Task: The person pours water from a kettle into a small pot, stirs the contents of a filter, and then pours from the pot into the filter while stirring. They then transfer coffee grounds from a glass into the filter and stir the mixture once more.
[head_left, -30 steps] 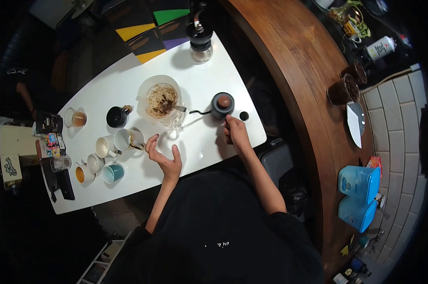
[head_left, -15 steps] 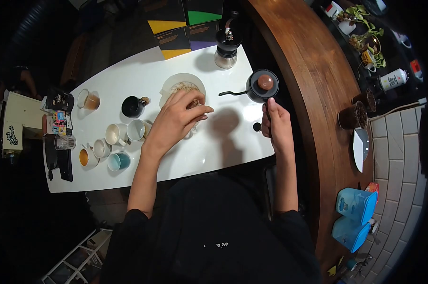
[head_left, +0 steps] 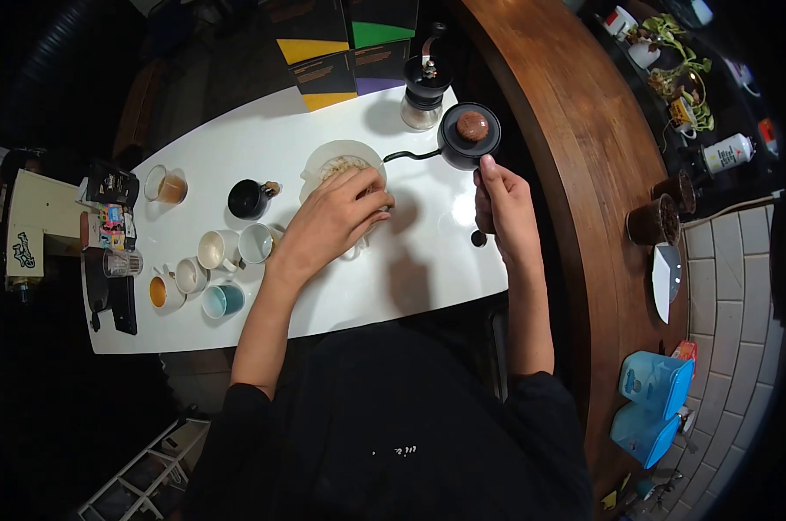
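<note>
My right hand grips the handle of a black gooseneck kettle, raised over the table's right side. Its lid has a round brown knob, and its thin spout points left at the paper filter. My left hand reaches across the pale paper filter, fingers curled together near its right edge. What those fingers hold, if anything, is hidden. Light brown contents show inside the filter; the hand covers most of what stands beneath it. A black-topped hand grinder stands just beyond the kettle.
Several cups, including a white mug and a teal cup, stand left of my forearm. Further off are a black mug and a glass of brown liquid. A wooden counter borders the right.
The kettle has moved left and slightly away from me, bringing its spout to the filter's edge. My left fingers have drawn closer together and shifted slightly right.
</note>
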Tool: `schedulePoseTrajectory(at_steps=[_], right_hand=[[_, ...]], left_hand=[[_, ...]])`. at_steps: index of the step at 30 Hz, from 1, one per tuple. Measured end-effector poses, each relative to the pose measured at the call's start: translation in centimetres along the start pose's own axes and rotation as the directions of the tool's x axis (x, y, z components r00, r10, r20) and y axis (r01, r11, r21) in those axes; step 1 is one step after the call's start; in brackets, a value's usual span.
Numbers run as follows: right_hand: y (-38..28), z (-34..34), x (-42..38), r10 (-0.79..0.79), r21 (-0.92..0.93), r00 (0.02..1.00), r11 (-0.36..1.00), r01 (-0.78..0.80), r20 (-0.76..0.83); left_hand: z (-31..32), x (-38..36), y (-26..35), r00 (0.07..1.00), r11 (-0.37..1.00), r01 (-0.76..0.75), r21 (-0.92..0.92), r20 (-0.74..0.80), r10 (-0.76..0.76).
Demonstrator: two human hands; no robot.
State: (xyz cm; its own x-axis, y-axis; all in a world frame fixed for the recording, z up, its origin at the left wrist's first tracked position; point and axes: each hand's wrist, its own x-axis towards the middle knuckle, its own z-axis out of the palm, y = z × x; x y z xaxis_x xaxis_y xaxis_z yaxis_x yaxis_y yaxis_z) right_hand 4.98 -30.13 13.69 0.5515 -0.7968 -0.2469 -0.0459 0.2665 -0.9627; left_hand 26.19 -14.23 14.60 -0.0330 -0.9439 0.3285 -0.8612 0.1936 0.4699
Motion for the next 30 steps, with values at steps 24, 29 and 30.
schedulePoseTrajectory(at_steps=[24,29,30], right_hand=[[-1.1,3.7,1.1,-0.091,-0.339,0.996,0.937,0.084,-0.005],[-1.3,3.7,0.3,-0.087,-0.379,0.996,0.922,0.080,-0.001],[-1.4,3.7,0.1,-0.077,-0.387,0.997,0.919,0.071,-0.002]], left_hand=[[-1.9,-3.9,-2.9,0.867,0.882,0.249,-0.399,-0.314,-0.386],[-1.5,-4.2,-3.5,0.854,0.870,0.240,-0.430,-0.333,-0.400],[-1.6,-4.2,-3.5,0.857,0.873,0.247,-0.421,-0.326,-0.400]])
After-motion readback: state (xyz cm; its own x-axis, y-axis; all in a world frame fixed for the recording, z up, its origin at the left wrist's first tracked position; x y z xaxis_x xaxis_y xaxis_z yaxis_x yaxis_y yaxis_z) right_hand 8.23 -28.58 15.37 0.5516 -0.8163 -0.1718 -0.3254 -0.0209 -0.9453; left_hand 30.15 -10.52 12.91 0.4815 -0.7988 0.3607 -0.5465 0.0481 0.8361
